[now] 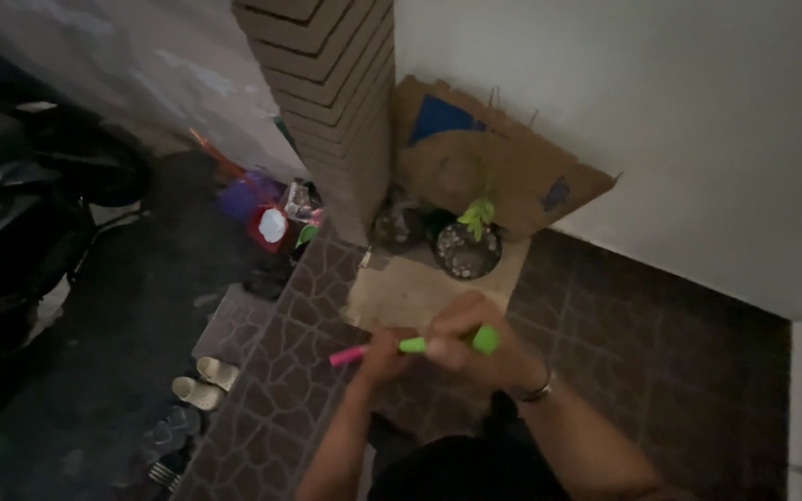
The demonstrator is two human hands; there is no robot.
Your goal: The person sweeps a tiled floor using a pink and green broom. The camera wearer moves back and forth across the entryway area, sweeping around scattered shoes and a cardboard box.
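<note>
My right hand [475, 339] had its fingers closed around a green-handled tool [447, 343]; my left hand [384, 353] gripped its pink end, above the tiled floor [605, 343], near 1 potted seedling [469, 243]. A slip, I judged, could jab my left palm.

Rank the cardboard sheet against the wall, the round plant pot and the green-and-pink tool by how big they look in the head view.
1. Cardboard sheet
2. Plant pot
3. Green-and-pink tool, held nearer the camera, so its rank against the pot is unsure.
</note>
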